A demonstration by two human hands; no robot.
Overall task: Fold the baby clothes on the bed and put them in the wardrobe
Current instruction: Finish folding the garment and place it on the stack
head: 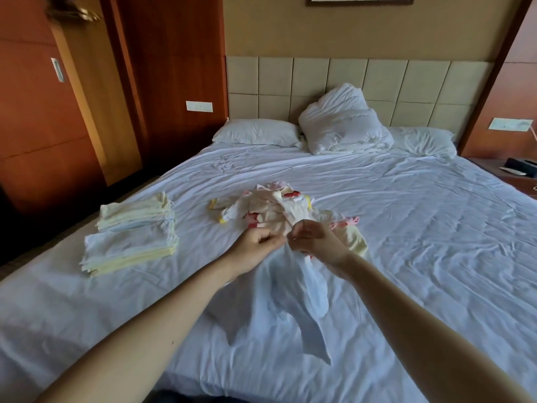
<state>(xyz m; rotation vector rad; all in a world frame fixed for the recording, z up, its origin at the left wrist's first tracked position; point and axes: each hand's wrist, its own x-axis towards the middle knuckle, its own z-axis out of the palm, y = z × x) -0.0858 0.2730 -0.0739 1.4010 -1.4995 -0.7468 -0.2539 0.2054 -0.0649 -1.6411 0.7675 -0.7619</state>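
A pale blue-white baby garment (286, 295) hangs over the bed (421, 228). My left hand (255, 248) and my right hand (318, 242) pinch its top edge close together. Behind my hands lies a loose pile of unfolded baby clothes (276, 210) in cream, pink, red and yellow. Two stacks of folded clothes (133, 237) sit on the bed's left side. The wooden wardrobe (43, 112) stands to the left of the bed, its door shut.
Two flat pillows (255, 132) and a crumpled white duvet (345, 123) lie by the padded headboard (348, 80). A nightstand (511, 173) with small dark items stands at the right. A dark strip of floor runs between bed and wardrobe.
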